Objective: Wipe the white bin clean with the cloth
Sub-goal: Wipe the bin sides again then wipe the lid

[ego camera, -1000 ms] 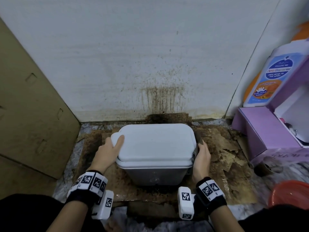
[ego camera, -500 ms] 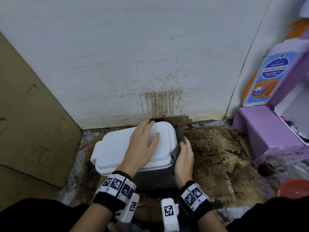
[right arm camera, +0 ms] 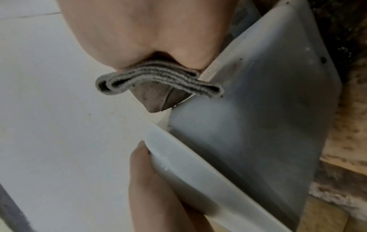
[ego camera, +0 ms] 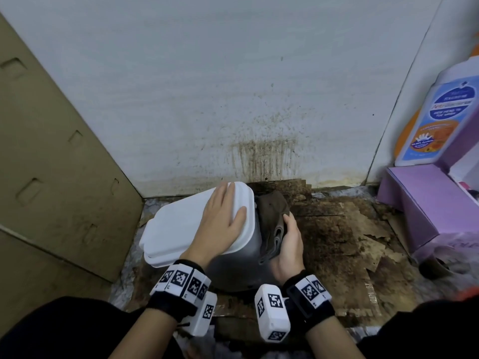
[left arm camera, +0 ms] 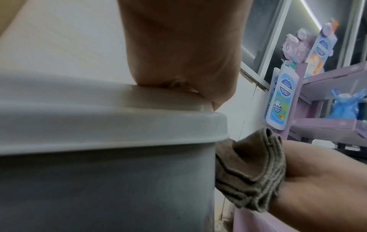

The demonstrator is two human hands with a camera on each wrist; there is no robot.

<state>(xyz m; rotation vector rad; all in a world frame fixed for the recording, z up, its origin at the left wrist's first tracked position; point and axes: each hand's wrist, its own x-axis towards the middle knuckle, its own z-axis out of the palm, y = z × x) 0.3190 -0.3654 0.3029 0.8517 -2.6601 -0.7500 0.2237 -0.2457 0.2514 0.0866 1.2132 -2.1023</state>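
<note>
The white bin (ego camera: pixel 233 268) stands on the floor by the wall, turned at an angle, its white lid (ego camera: pixel 176 229) closed. My left hand (ego camera: pixel 223 218) lies flat on the lid's right half with straight fingers, its fingertips at the far rim. My right hand (ego camera: pixel 287 242) grips a folded brown-grey cloth (ego camera: pixel 272 211) and holds it against the bin's right side wall just under the lid's rim. The left wrist view shows the cloth (left arm camera: pixel 250 169) wedged between the bin wall (left arm camera: pixel 99 188) and my right palm. In the right wrist view the cloth's folded edge (right arm camera: pixel 158 78) sticks out beside the wall (right arm camera: pixel 258 125).
Stained, torn cardboard (ego camera: pixel 350 242) covers the floor under and right of the bin. A brown-spattered wall (ego camera: pixel 259 156) rises right behind. A cardboard panel (ego camera: pixel 51 177) leans at the left. A purple box (ego camera: pixel 420 200) with a lotion bottle (ego camera: pixel 440 117) stands at the right.
The bin has swung to the left and now sits at an angle. My left hand went from the lid's left edge onto its top. My right hand with the cloth stayed on the right side.
</note>
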